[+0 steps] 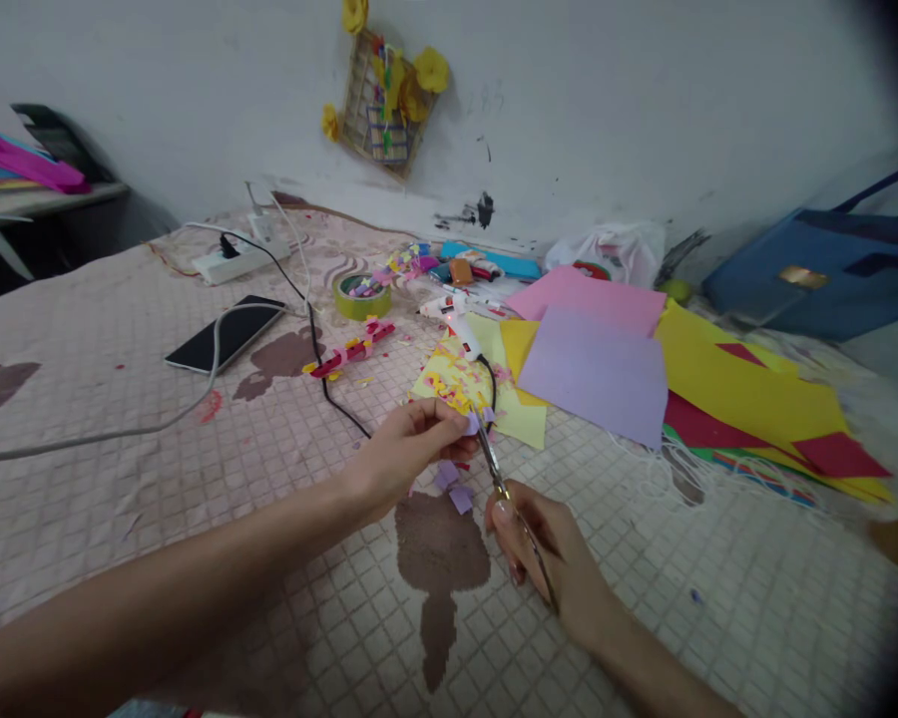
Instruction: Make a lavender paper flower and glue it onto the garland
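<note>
Two hands are seen working over a grid-patterned cloth (621, 588). A small purple paper piece (472, 425) is pinched between the fingers of the left hand (417, 439), above the near edge of a pale yellow sheet (522, 427). Scissors (492, 465) are gripped by their handles in the fingers of the right hand (543, 538); their blades are pointed away from the body, with the tips brought up to the purple piece. Whether the blades are parted cannot be told.

Cut purple squares (460, 498) are scattered just below the left fingers, and the pale yellow sheet is strewn with paper scraps (456, 387). Beyond it a white glue gun (460, 331) is laid, its black cord run down beside the right edge of the scraps.

To the right, room is bounded by the edge of a large purple sheet (597, 371) and by loose white string (666, 474). To the left, a black cable (324, 387) is crossed by a decorated red stick (353, 350). The widest exposed stretches of cloth are left nearer the body, beside both forearms. The far edge is bordered by the wall (217, 90).
</note>
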{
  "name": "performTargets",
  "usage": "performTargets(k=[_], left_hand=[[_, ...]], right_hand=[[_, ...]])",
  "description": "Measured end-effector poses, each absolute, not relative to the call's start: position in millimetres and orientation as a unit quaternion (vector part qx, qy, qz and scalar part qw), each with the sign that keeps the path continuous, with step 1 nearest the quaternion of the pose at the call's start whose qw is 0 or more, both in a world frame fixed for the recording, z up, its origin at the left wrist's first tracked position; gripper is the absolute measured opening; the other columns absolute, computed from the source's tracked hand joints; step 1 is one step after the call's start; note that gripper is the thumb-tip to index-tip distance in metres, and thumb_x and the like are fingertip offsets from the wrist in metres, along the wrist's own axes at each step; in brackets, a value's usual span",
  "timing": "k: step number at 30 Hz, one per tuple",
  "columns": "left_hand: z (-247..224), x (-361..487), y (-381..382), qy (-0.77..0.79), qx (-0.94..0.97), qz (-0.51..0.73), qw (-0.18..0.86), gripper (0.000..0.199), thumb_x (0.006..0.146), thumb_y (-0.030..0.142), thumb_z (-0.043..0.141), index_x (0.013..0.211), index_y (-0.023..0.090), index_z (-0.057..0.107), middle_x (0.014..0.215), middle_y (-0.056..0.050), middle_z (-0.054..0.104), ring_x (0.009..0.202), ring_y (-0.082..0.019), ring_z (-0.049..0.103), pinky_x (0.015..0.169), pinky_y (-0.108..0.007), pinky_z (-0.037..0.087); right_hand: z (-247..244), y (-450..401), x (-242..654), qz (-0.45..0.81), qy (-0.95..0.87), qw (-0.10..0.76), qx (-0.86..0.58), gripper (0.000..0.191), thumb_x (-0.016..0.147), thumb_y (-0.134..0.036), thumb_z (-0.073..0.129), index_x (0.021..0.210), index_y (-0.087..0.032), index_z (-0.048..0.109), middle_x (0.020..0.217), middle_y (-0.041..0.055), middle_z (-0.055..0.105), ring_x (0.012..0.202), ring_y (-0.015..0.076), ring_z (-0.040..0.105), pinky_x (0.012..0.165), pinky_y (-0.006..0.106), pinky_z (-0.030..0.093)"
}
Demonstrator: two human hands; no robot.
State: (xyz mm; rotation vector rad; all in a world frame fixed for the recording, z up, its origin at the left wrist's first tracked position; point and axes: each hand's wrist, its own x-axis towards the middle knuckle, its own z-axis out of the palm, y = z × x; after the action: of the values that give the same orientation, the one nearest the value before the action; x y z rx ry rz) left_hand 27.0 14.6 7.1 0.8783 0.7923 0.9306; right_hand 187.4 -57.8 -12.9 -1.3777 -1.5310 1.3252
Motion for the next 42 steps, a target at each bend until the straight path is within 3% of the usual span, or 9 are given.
performTargets(k=[42], left_hand=[[14,17,27,0.338,0.458,0.362,0.738,0.019,0.071,0.027,0.066,0.072,0.011,0.055,0.069,-0.003,0.064,0.065,-0.011,0.061,0.069,-0.027,0.047]], right_hand=[[-11,-59,188,0.490,-0.598,0.331,-0.542,0.040,0.085,-0.051,0.040,0.060,-0.020,0.040,0.043,-0.0066,0.038,0.040,0.0091,0.035,0.041,0.022,0.027]])
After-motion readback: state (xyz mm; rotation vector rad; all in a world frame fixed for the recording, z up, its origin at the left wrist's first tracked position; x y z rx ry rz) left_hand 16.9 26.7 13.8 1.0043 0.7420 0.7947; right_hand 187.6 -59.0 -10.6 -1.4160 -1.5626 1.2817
